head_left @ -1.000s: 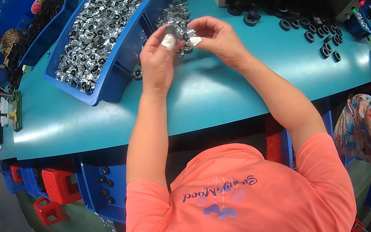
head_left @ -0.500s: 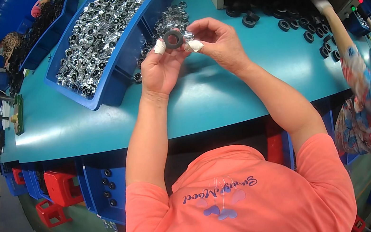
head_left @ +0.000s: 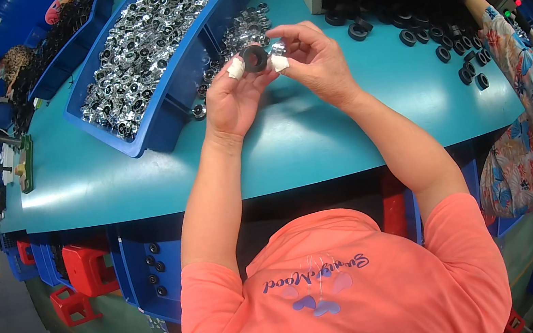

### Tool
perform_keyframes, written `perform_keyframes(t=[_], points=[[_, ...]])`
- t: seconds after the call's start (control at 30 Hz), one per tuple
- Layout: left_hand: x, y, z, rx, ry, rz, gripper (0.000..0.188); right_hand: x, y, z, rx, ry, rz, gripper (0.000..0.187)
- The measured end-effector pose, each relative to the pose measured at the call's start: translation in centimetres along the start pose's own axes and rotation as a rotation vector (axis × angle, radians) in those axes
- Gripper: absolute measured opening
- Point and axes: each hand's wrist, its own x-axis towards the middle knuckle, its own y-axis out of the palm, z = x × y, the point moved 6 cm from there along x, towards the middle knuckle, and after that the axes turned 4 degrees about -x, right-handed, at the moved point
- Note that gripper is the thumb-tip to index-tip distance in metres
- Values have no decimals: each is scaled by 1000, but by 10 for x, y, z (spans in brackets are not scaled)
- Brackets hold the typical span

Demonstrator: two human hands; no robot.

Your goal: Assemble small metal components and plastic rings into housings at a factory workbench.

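A black ring is pinched upright in the fingers of my left hand, its hole facing me. My right hand holds a small shiny silver part between thumb and fingertips, just right of the ring with a narrow gap. White tape wraps both thumbs. Both hands are raised over the teal table, in front of a loose pile of silver-and-black parts. The fingers hide some of the silver part.
A large blue bin full of silver-and-black parts stands at left. Black rings lie scattered at right, before a dark cabinet opening. There a co-worker's arm reaches in. Red stools stand below the table at left.
The ring has shifted slightly right. The silver part has moved right and tilted more upright. At right, the co-worker's arm has gone deeper into the dark opening.
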Motion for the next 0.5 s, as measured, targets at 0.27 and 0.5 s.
perform_keyframes(t=[0.27, 0.5], points=[[-1, 0, 1, 2, -9, 16, 35, 1, -4, 4, -19, -25, -19, 32], [-2, 7, 3, 11, -28, 76, 36, -2, 4, 15, -314, -261, -30, 22]])
